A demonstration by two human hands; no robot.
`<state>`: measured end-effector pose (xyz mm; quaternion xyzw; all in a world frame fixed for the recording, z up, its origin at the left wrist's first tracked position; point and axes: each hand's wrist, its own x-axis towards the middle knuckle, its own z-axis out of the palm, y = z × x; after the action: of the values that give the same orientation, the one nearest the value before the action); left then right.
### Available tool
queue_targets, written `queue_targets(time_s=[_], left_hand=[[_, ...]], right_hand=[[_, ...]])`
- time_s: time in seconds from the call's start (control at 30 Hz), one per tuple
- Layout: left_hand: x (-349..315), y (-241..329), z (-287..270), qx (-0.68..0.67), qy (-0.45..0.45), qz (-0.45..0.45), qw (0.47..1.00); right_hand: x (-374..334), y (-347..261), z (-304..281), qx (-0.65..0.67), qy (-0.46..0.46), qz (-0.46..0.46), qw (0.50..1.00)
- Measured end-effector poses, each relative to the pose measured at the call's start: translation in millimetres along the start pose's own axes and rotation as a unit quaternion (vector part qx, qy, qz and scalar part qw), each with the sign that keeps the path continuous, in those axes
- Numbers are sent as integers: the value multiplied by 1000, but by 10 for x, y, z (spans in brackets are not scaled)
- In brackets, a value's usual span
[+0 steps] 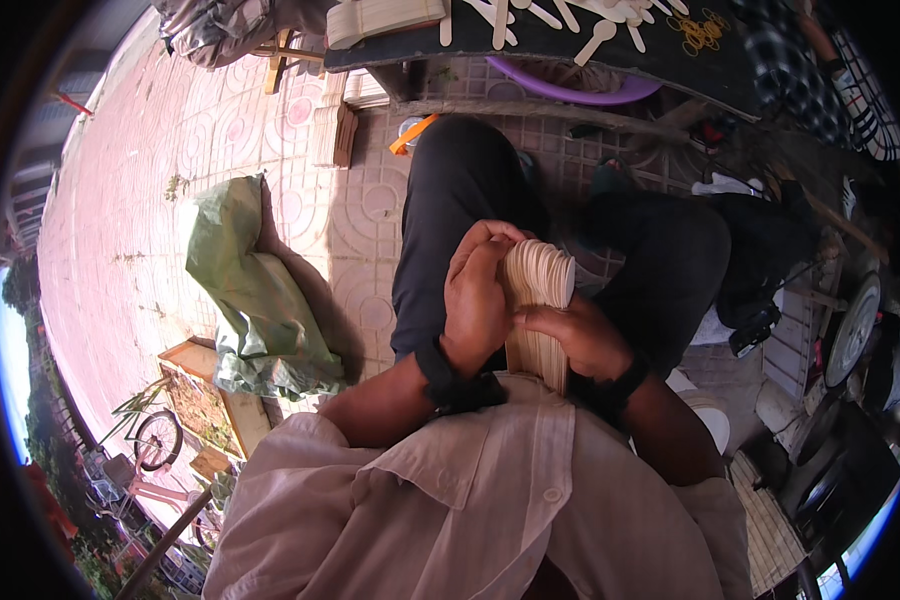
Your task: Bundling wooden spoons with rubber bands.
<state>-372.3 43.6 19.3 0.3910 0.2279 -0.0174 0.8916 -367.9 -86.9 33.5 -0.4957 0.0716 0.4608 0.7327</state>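
Pale wooden stick bundle with rounded ends (538,275) runs lengthwise from my beige buttoned shirt (410,520) toward my black-trousered knees (465,165), between my clamped fingers (483,233): left hand (473,295) on its upper left, right hand (582,338) lower right, both equally near.

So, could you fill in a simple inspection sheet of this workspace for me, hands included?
Surface: dark table, bearing loose spoon-shaped wooden pieces and yellow rubber bands.
Job's things: stack of flat wooden pieces with rounded ends, held above the lap.
Clutter: purple basin below the table; green sack on the paving.
Hands: left hand and right hand both grip the stack.
Cables: nothing seen, though the right side is dark.
Surroundings: patterned paving; bicycle at lower left.
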Motion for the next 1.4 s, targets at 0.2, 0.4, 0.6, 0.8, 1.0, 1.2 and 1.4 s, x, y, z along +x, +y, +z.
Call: queue_targets(time_s=[0.2, 0.4, 0.6, 0.8, 1.0, 1.2, 1.4], left_hand=[[7, -69, -41, 121, -30, 53, 991], [-3, 93, -164, 262, -136, 44, 955], [-59, 274, -299, 137, -293, -102, 941], [-48, 273, -347, 186, -322, -91, 924], [-72, 319, -282, 278, -311, -44, 908], [-88, 252, -407, 291, -315, -20, 903], [-45, 390, -265, 373, -265, 19, 889]], right_hand=[[36, 58, -107, -7, -32, 16, 999], [-1, 16, -95, 107, -26, 73, 991], [38, 101, -256, 261, -95, 25, 960], [56, 148, -305, 283, -115, 42, 951], [58, 196, -334, 290, -134, 35, 947], [23, 188, -298, 263, -117, 62, 956], [27, 217, -303, 240, -110, 64, 962]])
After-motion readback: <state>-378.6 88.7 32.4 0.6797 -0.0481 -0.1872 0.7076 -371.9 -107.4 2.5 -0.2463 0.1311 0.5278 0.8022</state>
